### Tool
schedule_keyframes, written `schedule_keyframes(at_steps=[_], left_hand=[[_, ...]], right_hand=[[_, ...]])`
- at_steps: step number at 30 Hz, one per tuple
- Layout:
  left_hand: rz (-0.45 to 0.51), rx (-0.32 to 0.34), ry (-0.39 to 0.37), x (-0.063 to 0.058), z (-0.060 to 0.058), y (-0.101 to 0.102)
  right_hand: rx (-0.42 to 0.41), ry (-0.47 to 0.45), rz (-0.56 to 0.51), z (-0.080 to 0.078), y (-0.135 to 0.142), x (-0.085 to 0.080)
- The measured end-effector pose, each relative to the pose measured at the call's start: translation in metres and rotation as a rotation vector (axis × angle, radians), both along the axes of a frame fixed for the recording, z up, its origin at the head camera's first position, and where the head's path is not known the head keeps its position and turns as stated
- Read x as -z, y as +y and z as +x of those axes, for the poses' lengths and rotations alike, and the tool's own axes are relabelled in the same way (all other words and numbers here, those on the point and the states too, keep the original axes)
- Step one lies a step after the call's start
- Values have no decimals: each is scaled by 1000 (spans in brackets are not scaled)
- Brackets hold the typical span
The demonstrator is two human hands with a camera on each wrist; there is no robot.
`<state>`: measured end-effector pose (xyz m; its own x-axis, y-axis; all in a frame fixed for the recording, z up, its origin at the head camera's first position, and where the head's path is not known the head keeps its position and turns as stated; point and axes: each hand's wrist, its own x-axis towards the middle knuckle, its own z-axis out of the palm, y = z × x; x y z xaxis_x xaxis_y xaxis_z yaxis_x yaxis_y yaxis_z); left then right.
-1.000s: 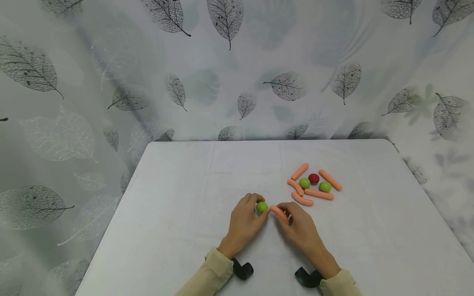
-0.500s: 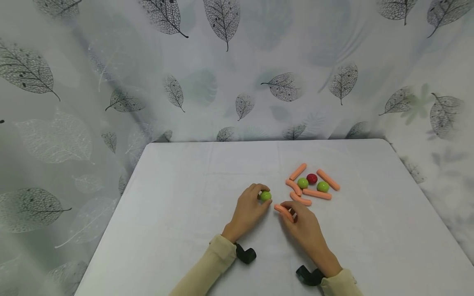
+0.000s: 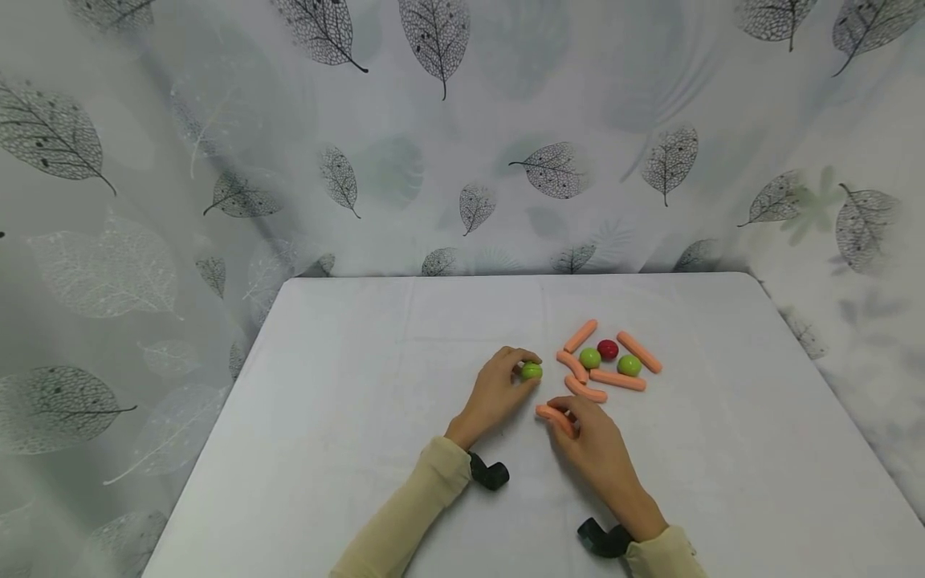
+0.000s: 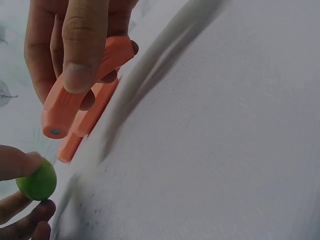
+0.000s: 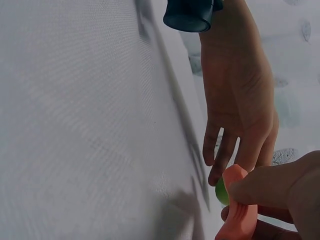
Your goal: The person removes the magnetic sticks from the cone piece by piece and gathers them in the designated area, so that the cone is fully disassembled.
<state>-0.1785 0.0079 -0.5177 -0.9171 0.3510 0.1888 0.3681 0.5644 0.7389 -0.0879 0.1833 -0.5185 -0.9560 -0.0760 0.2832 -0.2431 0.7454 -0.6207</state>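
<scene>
My left hand (image 3: pixel 500 388) pinches a green ball (image 3: pixel 531 371) between thumb and fingers, just left of a group of loose pieces. Below and right of it, my right hand (image 3: pixel 594 433) grips a curved orange stick (image 3: pixel 556 419) by thumb and fingers. In the left wrist view the orange stick (image 4: pixel 62 110) shows a small grey metallic spot on its end, and the green ball (image 4: pixel 39 181) is apart from it. The right wrist view has the orange stick (image 5: pixel 237 205) partly covering the green ball (image 5: pixel 221 191).
Several orange sticks, such as a straight one (image 3: pixel 639 352), lie at the right of the white table (image 3: pixel 361 337). Among them are a red ball (image 3: pixel 608 349) and two green balls, one of them a green ball (image 3: pixel 629 365) near the right. A leaf-patterned curtain (image 3: pixel 405 160) hangs behind.
My left hand has moved up and right with the green ball, away from the orange stick. The right hand has drawn slightly right with its stick.
</scene>
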Motion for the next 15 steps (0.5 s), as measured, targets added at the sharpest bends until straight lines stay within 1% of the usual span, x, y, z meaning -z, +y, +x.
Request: schedule_keyframes(at_steps=[4,9,15], left_hand=[[-15,37,-12,2,-6,1],[2,54,-44,4,-13,5],[8,74,-51,10,-19,10]], right_hand=[[3,-31,11,-1,0,2],[-10,-49,11,-1,-1,3],[-17,-81,25,-2,-2,3]])
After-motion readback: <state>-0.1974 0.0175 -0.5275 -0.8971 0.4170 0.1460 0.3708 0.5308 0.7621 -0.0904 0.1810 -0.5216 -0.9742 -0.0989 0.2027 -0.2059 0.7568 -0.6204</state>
